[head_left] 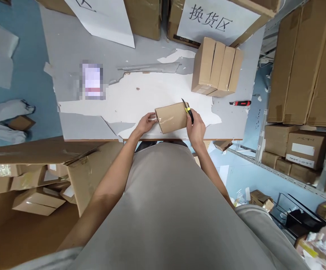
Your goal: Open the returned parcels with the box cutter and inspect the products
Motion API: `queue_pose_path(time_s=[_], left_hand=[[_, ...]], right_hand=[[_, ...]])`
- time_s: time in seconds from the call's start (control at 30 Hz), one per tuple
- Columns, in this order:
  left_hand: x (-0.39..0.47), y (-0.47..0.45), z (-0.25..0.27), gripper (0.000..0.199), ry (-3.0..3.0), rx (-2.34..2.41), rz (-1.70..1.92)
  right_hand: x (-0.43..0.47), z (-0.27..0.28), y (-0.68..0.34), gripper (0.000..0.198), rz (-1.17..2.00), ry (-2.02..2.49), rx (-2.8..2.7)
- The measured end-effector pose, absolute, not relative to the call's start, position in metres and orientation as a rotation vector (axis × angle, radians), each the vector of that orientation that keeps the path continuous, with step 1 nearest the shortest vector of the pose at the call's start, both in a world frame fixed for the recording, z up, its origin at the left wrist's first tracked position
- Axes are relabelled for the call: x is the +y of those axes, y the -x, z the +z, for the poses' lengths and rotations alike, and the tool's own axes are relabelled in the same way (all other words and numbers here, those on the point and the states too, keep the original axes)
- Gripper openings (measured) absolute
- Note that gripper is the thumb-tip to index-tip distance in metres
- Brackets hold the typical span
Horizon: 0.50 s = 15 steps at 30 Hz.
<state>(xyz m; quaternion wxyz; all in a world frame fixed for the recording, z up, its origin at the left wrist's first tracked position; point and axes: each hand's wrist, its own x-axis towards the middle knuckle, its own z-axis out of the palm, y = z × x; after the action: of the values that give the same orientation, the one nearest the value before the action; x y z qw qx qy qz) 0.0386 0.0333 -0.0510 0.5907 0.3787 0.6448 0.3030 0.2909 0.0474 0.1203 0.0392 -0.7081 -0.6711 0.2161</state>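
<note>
On a gray worktable [81, 126] patched with white, the left hand [146, 123] curls fingers at the left end of a small cardboard box [171, 118] by the front edge (whether they grip, cannot tell); the right hand [196, 128] clasps a yellow-and-black utility knife [187, 110] over its right end. Four brown cartons [216, 67] stand near a red-and-black utility knife [242, 103].

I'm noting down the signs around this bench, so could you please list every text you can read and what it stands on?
"换货区": right white sheet.
Left white sheet: partial character, cut off by the picture's edge.
Dark strip below the right sheet: too small to read.
Shelf box handwriting: too small.
Pixelated item: unreadable.
</note>
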Motion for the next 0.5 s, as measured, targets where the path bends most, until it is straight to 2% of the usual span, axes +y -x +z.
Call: queue_pose_path(time_s=[0.17,0.33,0.4,0.5], left_hand=[[0.041,-0.025,0.006,0.047,-1.068,1.464,0.924],[0.060,-0.025,0.048,0.037,-1.217,1.415,0.881],[0.066,-0.025,0.051,0.034,-1.226,1.408,0.874],[0.070,-0.024,0.050,0.033,-1.209,1.400,0.877]], right_hand=[[0.047,0.114,-0.281,0.059,0.579,2.193,-2.107],[0.044,0.140,-0.281,0.059,0.534,2.255,-2.140],[0.035,0.154,-0.277,0.060,0.634,2.243,-2.133],[0.017,0.167,-0.263,0.054,0.972,2.139,-2.156]])
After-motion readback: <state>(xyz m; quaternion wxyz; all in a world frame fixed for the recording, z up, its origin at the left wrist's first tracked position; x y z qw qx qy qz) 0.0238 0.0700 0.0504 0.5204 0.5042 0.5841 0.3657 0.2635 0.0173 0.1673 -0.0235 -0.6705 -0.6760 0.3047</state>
